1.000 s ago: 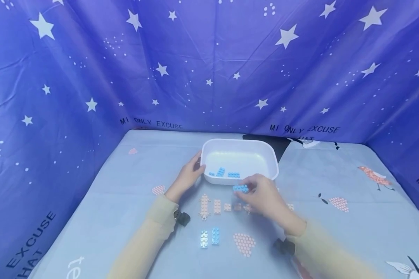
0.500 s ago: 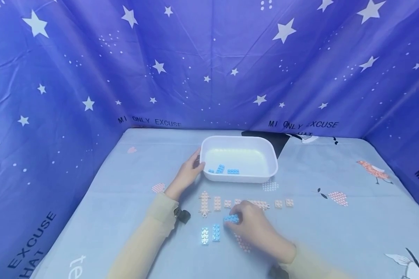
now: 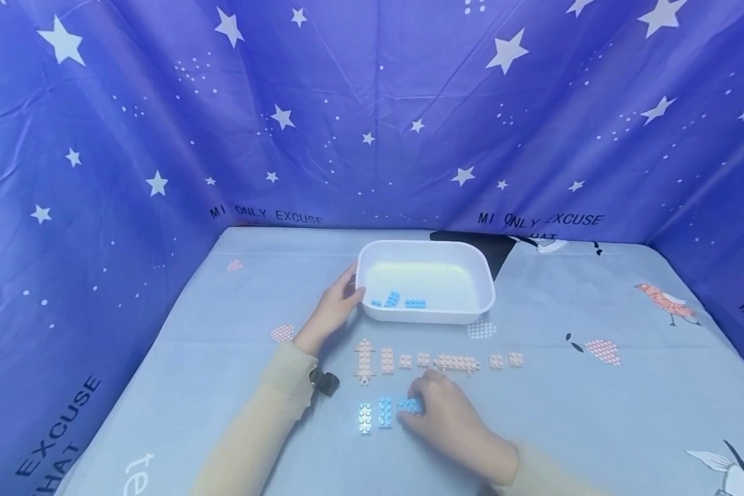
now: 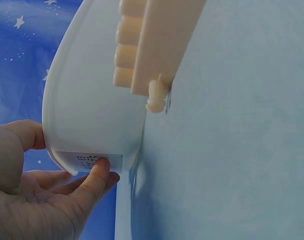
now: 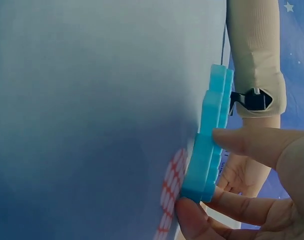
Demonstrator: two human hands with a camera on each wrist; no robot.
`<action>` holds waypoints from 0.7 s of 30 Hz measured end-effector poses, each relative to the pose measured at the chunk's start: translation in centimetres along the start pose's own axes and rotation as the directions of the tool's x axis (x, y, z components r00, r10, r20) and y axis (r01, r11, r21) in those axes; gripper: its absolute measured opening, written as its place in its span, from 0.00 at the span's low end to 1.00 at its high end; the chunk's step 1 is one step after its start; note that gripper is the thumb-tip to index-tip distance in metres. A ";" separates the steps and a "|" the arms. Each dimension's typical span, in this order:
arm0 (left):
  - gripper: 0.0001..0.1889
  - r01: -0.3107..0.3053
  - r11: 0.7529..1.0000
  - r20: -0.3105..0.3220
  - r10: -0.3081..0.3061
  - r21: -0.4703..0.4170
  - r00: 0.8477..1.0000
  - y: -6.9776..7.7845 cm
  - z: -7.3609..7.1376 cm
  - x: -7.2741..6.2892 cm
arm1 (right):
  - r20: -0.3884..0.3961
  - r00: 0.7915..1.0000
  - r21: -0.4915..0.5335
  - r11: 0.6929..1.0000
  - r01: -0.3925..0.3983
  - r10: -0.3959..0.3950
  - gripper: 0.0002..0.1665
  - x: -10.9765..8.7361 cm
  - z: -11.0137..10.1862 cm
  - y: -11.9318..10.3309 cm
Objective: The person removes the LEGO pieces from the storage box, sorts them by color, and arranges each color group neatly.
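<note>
My left hand grips the left end of a white plastic tub; in the left wrist view its thumb is at the rim and its fingertips touch a label on the outer wall. Three small blue pieces lie inside the tub. My right hand pinches a blue building brick between thumb and fingers, low over the cloth. Left of it lie two other blue studded bricks, one close to the held brick and another farther left.
A row of beige building pieces runs between tub and blue bricks, including a long piece with side pegs, a similar one lying crosswise and several small square bricks. Pale blue printed cloth covers the table. A starry curtain surrounds it.
My right hand has carried the blue brick from the tub's front edge toward me, down beside the other two blue bricks. The left hand keeps its hold on the tub.
</note>
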State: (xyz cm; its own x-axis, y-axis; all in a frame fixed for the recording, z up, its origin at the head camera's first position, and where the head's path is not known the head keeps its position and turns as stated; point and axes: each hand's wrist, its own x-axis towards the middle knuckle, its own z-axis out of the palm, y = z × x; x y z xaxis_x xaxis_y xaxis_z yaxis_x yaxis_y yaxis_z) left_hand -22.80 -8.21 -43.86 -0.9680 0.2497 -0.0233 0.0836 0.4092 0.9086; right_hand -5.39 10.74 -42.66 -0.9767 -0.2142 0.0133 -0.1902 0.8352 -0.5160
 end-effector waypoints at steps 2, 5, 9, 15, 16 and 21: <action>0.33 -0.001 1.000 0.001 0.001 -0.002 1.000 0.0 0.0 0.0 | -0.001 1.000 -0.001 1.000 0.004 -0.004 0.15 0.0 0.1 0.0; 0.33 -0.008 1.000 0.000 0.008 -0.007 1.000 0.0 -0.1 -0.1 | -0.010 1.000 0.002 1.000 0.012 -0.012 0.16 0.0 0.2 0.1; 0.33 -0.014 1.000 0.000 0.014 -0.009 1.000 0.0 -0.1 -0.1 | -0.022 1.000 0.010 1.000 0.019 -0.019 0.16 0.1 0.4 0.3; 0.33 -0.013 1.000 0.001 0.013 -0.002 1.000 0.0 -0.1 0.0 | -0.029 0.999 0.000 1.000 0.022 -0.022 0.16 0.1 0.6 0.5; 0.33 -0.014 1.000 0.002 0.014 -0.002 1.000 0.0 -0.1 0.0 | -0.027 0.999 0.000 1.000 0.022 -0.022 0.16 0.1 0.6 0.5; 0.33 -0.008 1.000 0.004 0.008 0.006 1.000 -0.1 -0.1 0.0 | -0.020 1.000 0.001 1.000 0.022 -0.022 0.16 0.0 0.5 0.5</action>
State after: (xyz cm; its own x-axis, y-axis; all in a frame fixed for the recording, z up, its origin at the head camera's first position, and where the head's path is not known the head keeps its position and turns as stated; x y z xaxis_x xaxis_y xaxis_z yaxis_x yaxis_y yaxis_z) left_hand -22.83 -8.38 -43.88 -0.9664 0.2564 -0.0176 0.0929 0.4125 0.9062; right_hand -5.44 10.89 -43.39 -0.9742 -0.2219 0.0416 -0.2111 0.8297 -0.5167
